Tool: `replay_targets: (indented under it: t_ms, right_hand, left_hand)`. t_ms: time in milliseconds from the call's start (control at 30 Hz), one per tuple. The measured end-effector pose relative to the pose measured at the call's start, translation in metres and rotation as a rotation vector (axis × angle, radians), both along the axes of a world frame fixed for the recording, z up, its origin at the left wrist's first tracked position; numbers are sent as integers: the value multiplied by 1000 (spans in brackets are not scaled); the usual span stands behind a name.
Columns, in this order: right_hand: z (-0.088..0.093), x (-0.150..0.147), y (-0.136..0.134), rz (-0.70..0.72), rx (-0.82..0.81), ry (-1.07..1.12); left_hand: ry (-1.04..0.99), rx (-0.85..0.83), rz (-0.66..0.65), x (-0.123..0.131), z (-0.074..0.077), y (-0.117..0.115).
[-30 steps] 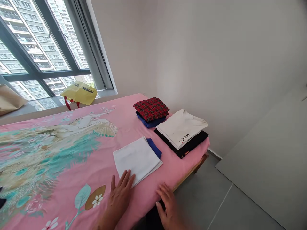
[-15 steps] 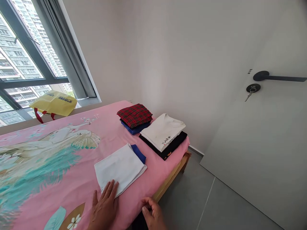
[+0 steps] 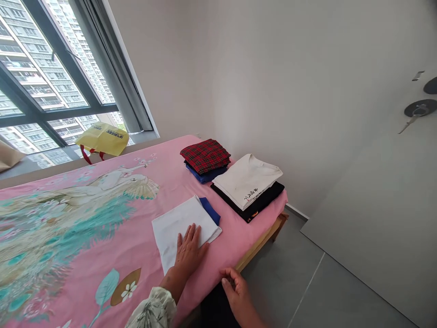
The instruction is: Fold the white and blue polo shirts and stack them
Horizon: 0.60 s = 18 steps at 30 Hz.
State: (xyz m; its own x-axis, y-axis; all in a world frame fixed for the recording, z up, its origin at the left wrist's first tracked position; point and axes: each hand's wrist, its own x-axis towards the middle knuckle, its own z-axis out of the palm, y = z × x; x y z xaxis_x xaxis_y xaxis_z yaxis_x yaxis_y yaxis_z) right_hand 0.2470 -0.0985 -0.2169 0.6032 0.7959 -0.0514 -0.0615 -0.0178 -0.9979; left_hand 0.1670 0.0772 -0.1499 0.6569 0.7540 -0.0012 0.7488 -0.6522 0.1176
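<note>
My left hand [image 3: 189, 253] lies flat on a folded white garment [image 3: 167, 232] with a blue part [image 3: 210, 211] showing at its far right corner. The fingers are stretched out and slightly spread, pressing on the cloth without gripping it. By the bed's front edge hovers my right hand [image 3: 237, 289], fingers loosely curled with a gap between thumb and forefinger; nothing shows in it. Beyond the white garment sits a stack with a red plaid garment [image 3: 206, 156] over a blue one [image 3: 206, 175]. To its right, a folded white T-shirt [image 3: 247, 180] with dark lettering rests on a black garment [image 3: 266, 199].
A pink patterned bed sheet [image 3: 129, 241] covers the bed, whose wooden frame [image 3: 259, 243] shows at the right. A yellow bag [image 3: 104, 139] with red handles lies by the window. At right is a door [image 3: 375, 191] with a key in its lock, above grey floor tiles [image 3: 290, 269].
My left hand has slid from the near edge of the white garment to further up and right on it. My right hand stays near the bed edge. The view has turned left.
</note>
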Motion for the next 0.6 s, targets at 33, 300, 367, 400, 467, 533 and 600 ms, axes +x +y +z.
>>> replay_targets:
  t_ms: [33, 300, 367, 400, 467, 533, 600]
  right_hand:
    - [-1, 3, 0, -7, 4, -5]
    - [22, 34, 27, -61, -6, -140]
    - [31, 44, 41, -90, 4, -209]
    - [36, 48, 48, -105, 1, -252]
    - [44, 57, 64, -108, -17, -375]
    - [52, 64, 79, -85, -70, -536]
    - [57, 68, 92, -70, -151, -686]
  left_hand:
    - [-12, 4, -7, 6, -1, 2]
    - [-127, -19, 37, 51, -9, 2]
    - [-164, -24, 69, 55, -13, 0]
    - [-180, -28, 73, 55, -15, -1]
    - [-209, -66, 57, 53, -17, 1]
    - [-263, -143, 47, 47, -16, 5]
    - [-378, -248, 78, 40, -12, 11]
